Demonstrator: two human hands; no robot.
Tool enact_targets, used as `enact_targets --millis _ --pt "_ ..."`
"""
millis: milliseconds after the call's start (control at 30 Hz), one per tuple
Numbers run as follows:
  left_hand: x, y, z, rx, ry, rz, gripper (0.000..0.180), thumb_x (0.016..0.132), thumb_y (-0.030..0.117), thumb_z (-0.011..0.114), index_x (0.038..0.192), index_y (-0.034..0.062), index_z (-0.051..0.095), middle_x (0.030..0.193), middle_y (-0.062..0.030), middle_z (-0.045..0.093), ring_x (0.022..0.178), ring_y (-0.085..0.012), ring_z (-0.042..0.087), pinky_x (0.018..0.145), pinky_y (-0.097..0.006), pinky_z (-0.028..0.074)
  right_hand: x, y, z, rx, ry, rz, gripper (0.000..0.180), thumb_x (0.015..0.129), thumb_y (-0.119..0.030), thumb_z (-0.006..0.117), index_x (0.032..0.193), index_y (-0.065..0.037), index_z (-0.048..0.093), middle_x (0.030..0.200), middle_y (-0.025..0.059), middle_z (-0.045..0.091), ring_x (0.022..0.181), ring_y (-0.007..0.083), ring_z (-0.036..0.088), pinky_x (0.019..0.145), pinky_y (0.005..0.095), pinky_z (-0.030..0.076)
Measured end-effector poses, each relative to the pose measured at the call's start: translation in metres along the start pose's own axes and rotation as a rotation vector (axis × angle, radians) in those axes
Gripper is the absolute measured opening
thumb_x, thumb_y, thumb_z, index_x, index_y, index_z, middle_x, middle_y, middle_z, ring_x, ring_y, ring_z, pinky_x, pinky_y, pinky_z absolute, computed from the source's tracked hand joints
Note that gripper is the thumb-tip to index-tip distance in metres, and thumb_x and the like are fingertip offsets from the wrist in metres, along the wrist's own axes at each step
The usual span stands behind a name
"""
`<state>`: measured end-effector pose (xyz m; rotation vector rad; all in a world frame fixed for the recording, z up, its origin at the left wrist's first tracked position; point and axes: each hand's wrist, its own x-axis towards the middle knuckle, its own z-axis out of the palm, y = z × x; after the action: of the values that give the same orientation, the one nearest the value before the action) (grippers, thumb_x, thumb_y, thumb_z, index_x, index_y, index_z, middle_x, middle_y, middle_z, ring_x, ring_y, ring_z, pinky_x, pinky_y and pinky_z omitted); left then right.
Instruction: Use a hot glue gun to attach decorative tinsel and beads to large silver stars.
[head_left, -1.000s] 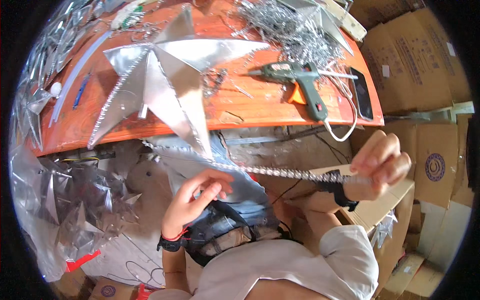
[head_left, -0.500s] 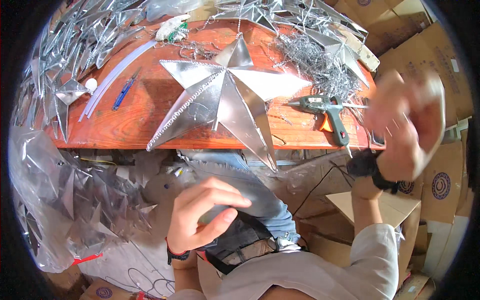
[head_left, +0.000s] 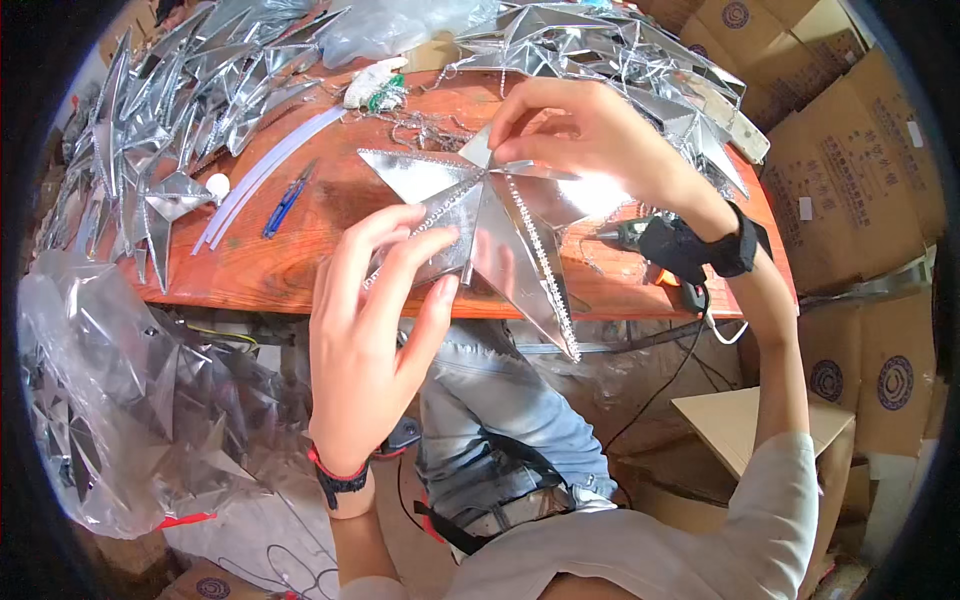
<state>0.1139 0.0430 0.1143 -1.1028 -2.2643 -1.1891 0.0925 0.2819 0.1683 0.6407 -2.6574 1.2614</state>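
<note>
A large silver star (head_left: 520, 265) lies at the table's front edge, its lower point hanging past it. Beaded silver trim runs along some of its ridges and edges. My left hand (head_left: 375, 310) has its fingers spread over the star's lower-left arm, fingertips at its surface and thumb apart. At the far side, my right hand (head_left: 585, 135) bends over the star's upper arm, with fingers and thumb closed around it; most of that arm is hidden. Below my right wrist lies a dark hot glue gun (head_left: 625, 235) with an orange trigger, partly covered by the black wristband.
Silver stars (head_left: 180, 200) pile up at the left; others lie at the back. Blue tweezers or a similar slim tool (head_left: 288, 205), pale strips (head_left: 265, 175) and a glove (head_left: 375, 85) lie on the orange table (head_left: 330, 260). A plastic bag (head_left: 130, 400) holds more stars. Cardboard boxes (head_left: 840, 180) stand right.
Both hands have come to the star: the left upward from my lap, the right leftward from beside the glue gun. The star is turned, with a trimmed edge now along its lower arm.
</note>
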Motion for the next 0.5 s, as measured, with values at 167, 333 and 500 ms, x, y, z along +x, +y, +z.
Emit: enact_targets --millis 167,333,500 --pt "0.01 -0.008 0.014 0.157 -0.076 0.034 0.029 0.083 0.02 0.059 0.111 0.0115 0.058 0.113 -0.0098 0.05 0.095 -0.0272 0.052 0.082 -0.04 0.041 0.001 0.014 0.012 -0.054 0.051 -0.12 0.014 0.077 -0.008 0.064 0.087 0.001 0.062 0.082 0.0088 0.064 0.076 0.0175 0.063 0.07 0.0282 0.049" --pt "0.015 -0.008 0.016 0.2 -0.131 0.082 0.03 0.084 0.024 0.058 0.112 0.0142 0.057 0.11 -0.0089 0.051 0.093 -0.0263 0.051 0.082 -0.039 0.04 0.0 0.018 0.015 -0.078 0.033 -0.147 0.012 0.076 -0.007 0.063 0.085 0.001 0.062 0.081 0.0101 0.063 0.076 0.0209 0.062 0.069 0.0296 0.049" --pt "0.02 -0.007 0.016 0.221 -0.139 0.123 0.033 0.083 0.029 0.06 0.112 0.0154 0.058 0.109 -0.0077 0.052 0.093 -0.0256 0.051 0.081 -0.038 0.04 -0.001 0.017 0.014 -0.1 0.023 -0.131 0.012 0.077 -0.006 0.063 0.087 0.001 0.062 0.083 0.0089 0.063 0.078 0.0186 0.061 0.07 0.0287 0.049"
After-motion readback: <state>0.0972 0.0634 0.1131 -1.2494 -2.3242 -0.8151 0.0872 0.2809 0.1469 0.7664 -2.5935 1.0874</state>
